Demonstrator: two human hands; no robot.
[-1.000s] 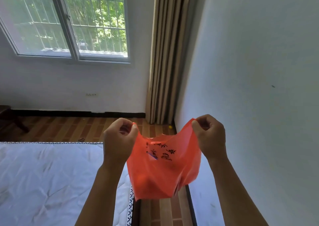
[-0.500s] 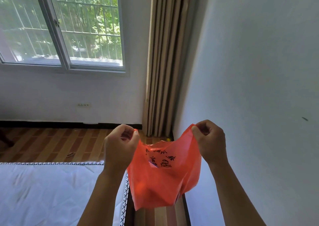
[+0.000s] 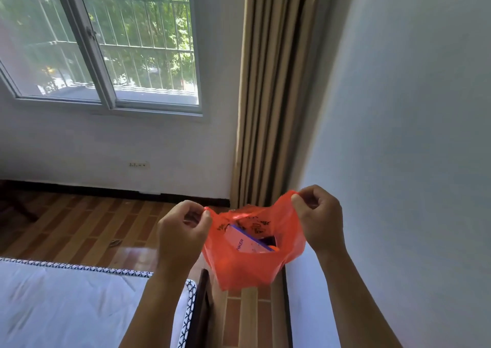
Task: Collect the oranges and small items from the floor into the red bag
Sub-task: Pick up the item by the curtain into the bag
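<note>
The red bag [image 3: 252, 257] hangs in the air in front of the person, above the strip of wooden floor [image 3: 79, 230] between the mattress [image 3: 66, 307] and the right-hand wall [image 3: 411, 135]. The left hand [image 3: 180, 233] pinches the bag's left edge between thumb and curled fingers, and the right hand [image 3: 318, 217] pinches the right edge the same way; held apart like this, the two hands stretch the mouth wide, most likely so the contents can be checked or more can be dropped in. Inside, a white box [image 3: 247, 244] with purple trim and dark lettering leans against the near wall of the bag, with something dark beside it; no oranges can be made out within, though the film is thin and sags as if lightly loaded. On the floor a small thin object [image 3: 114, 242] lies near the mattress corner, well away from the bag; what it is cannot be told. The beige curtain [image 3: 271, 95] hangs down to the floor just behind the bag, and the window [image 3: 106, 42] stands to the left. The mattress edge and the wall leave only a narrow lane underfoot, which would likely cramp any stooping there.
</note>
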